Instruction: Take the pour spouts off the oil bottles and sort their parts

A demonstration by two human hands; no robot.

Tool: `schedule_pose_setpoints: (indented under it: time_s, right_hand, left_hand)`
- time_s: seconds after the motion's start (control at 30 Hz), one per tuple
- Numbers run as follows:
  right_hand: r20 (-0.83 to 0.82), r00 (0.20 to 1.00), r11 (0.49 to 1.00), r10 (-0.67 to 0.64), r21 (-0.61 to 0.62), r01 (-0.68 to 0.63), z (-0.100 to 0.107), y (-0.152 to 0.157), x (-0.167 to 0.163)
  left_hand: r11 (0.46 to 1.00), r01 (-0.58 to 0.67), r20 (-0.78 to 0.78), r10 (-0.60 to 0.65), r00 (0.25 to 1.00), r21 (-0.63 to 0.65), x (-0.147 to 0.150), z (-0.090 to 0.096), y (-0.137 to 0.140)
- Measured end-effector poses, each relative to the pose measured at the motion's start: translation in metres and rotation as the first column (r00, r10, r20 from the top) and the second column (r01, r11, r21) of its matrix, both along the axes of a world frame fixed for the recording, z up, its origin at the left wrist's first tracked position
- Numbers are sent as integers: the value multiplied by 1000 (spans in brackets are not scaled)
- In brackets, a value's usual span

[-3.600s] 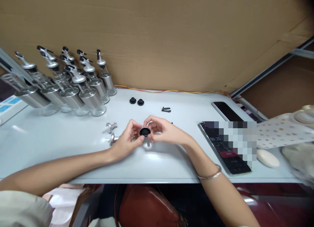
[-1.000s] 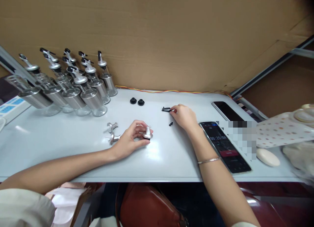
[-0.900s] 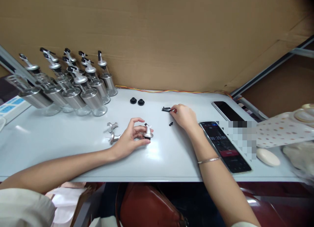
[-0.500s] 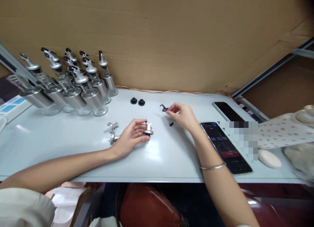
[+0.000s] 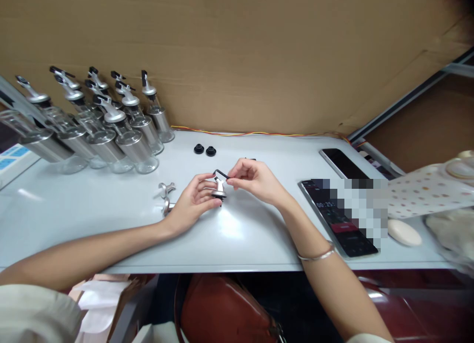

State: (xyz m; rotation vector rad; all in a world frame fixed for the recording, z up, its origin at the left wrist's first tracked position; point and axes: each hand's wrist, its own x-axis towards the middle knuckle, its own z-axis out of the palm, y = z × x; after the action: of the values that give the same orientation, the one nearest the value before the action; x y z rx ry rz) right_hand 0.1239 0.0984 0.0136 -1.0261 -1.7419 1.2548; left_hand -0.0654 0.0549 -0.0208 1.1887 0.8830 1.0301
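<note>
Between the thumb and fingers of my left hand [image 5: 195,200] is a silver pour spout [image 5: 219,191] with a black stopper under its round cap. My right hand [image 5: 252,179] pinches a small black lever [image 5: 221,174], its hooked end just over the top of the spout; whether they touch I cannot tell. Two more silver spouts, one upper [image 5: 166,188] and one lower [image 5: 167,206], lie left of my left hand, the lower one partly hidden by it. Farther back sit two black rubber stoppers, a left one [image 5: 199,149] and a right one [image 5: 211,150].
Several glass-and-steel oil bottles [image 5: 135,146] with spouts crowd the back left by a power strip [image 5: 13,157]. On the right lie a phone with a timer [image 5: 338,227], another phone [image 5: 342,164], a white oval object [image 5: 404,232] and a dotted cloth [image 5: 418,194]. Cardboard [image 5: 237,56] stands behind.
My right hand has brought the black lever leftward and slightly down to the spout. My left hand still holds the spout in nearly the same place. The view has shifted slightly.
</note>
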Motion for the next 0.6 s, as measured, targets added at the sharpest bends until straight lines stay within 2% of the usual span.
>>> schedule_pose_setpoints:
  time_s: [0.27,0.6]
  right_hand:
    - [23,998,996,60,58,-62,4,-3,-1]
    - [-50,998,993,-36,107,42,2,-2,-2]
  left_hand:
    - [1000,-7,-20,7,1000,13,-1,0,1]
    - [999,-22,-51,23,998,29,-2,-3,1]
